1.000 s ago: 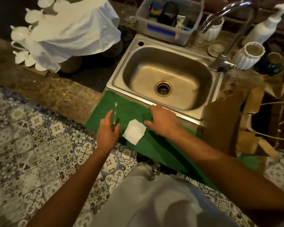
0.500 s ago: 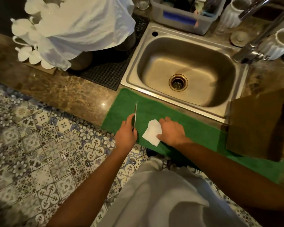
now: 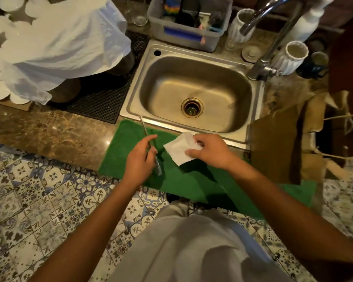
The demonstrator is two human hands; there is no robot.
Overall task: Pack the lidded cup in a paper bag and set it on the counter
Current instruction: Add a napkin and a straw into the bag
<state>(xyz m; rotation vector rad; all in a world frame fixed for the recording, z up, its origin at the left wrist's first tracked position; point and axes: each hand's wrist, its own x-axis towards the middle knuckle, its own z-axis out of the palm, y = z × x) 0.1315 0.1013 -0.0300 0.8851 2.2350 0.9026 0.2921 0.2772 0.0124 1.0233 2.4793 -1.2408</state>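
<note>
The left hand (image 3: pixel 140 159) grips a thin metal utensil (image 3: pixel 149 144) over the green towel (image 3: pixel 183 180), while the right hand (image 3: pixel 210 152) pinches a white napkin (image 3: pixel 179 148). A brown paper bag (image 3: pixel 277 147) lies on the surface beside the steel sink (image 3: pixel 196 92).

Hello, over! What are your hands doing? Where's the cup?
Left hand holds a metal tool. Right hand pinches a napkin. No cup seen. Bag waits right.

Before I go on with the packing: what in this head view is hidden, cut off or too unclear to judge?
- Lidded cup: nowhere in view, so its place is unknown.
- Paper bag: runs off the right edge; its inside is dark.
- Thin metal tool in the left hand: lower end blurred and partly behind the fingers, so its kind is unclear.
- Items under the white cloth: covered.
- Bin contents: cut off by the top edge.
</note>
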